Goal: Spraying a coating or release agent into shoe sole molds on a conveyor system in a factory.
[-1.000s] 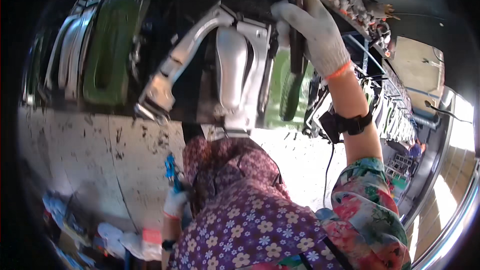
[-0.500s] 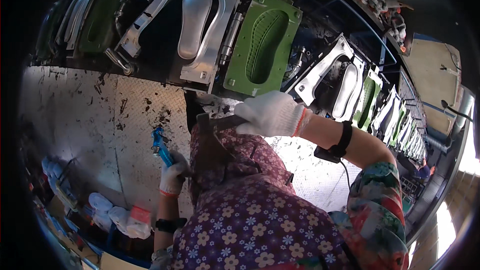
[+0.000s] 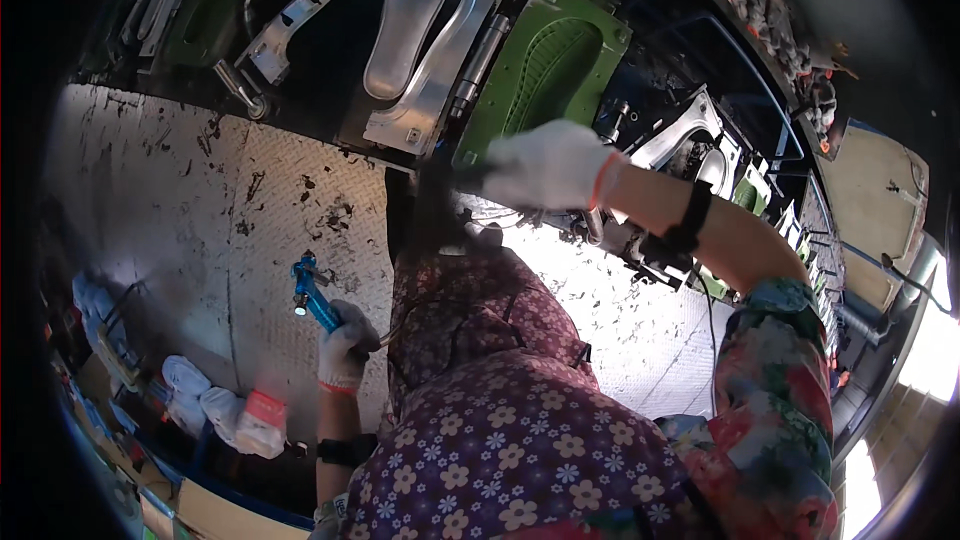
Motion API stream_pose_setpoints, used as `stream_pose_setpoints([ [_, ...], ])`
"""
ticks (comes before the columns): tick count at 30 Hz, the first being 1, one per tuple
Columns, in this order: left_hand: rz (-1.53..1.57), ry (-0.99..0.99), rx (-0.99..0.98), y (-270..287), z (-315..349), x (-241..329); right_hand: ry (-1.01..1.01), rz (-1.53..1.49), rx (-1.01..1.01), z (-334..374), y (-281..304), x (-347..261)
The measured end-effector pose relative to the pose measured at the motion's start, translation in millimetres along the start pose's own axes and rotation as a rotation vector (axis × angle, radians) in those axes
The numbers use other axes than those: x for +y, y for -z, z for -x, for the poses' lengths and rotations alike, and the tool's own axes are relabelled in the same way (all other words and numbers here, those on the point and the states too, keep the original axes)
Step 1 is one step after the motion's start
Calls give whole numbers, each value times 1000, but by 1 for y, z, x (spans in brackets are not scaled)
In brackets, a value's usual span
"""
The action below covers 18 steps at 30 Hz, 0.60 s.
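My left hand point(image 3: 345, 345), in a white knit glove, is closed around the handle of a blue air gun point(image 3: 318, 302), which points away over the floor plates. My gloved right hand point(image 3: 555, 165) is curled and smeared by motion, over the near edge of a green sole mould point(image 3: 545, 60). From its fingers hangs a dark flat piece point(image 3: 438, 205), too blurred to name its kind. Left of the green half lies the mould's metal frame point(image 3: 405, 130), opened out, with a shiny foot-shaped metal core point(image 3: 408, 25) inside it.
More opened moulds point(image 3: 690, 130) run along the bench to the right, others at the far left. Chequered metal floor plates point(image 3: 290, 170) carry dark scraps. White bundles point(image 3: 185, 380) stand at lower left. Gloves or rags point(image 3: 765, 25) lie on the upper right ledge.
My right hand has moved up and away from my body toward the green mould, taking the dark piece along. The left hand with the air gun has shifted slightly. The view has tilted.
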<state>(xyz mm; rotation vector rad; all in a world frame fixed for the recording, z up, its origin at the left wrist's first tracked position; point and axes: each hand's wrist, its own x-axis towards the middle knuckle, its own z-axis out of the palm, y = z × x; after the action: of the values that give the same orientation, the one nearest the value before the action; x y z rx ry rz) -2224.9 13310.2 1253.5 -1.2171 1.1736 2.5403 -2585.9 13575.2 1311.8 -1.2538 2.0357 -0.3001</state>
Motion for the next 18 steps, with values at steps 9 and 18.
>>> stream_pose_setpoints([
  [9, -46, 24, -16, -7, 2, -28, 21, 46, -14, -1, -10, 16],
  [18, -7, 50, -133, -25, 0, -33, -32, -150, 3, 6, 25, 30],
])
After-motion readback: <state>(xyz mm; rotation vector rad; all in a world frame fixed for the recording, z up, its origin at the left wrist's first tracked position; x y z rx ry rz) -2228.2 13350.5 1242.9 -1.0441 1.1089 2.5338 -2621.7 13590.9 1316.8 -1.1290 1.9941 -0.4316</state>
